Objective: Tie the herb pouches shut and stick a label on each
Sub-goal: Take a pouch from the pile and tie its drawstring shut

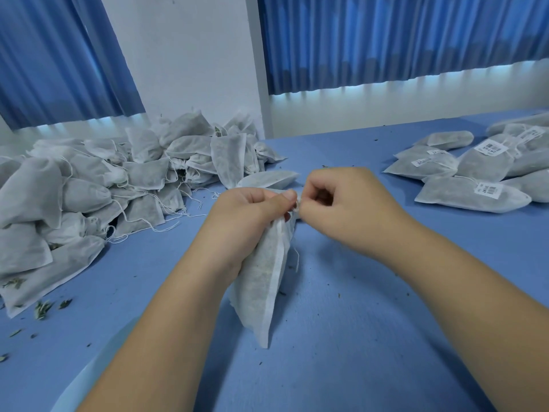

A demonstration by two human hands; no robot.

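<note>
A white fabric herb pouch hangs upright above the blue table, its lower corner pointing down. My left hand grips the pouch around its gathered neck. My right hand is just to the right, fingers curled, pinching the drawstring at the pouch's top where the two hands meet. A short end of white string dangles beside the pouch. The knot itself is hidden between my fingertips.
A big heap of unlabelled pouches with loose strings fills the left side. Several labelled pouches lie flat at the right. Herb crumbs and leaves dot the blue table. A wall and blue curtains stand behind.
</note>
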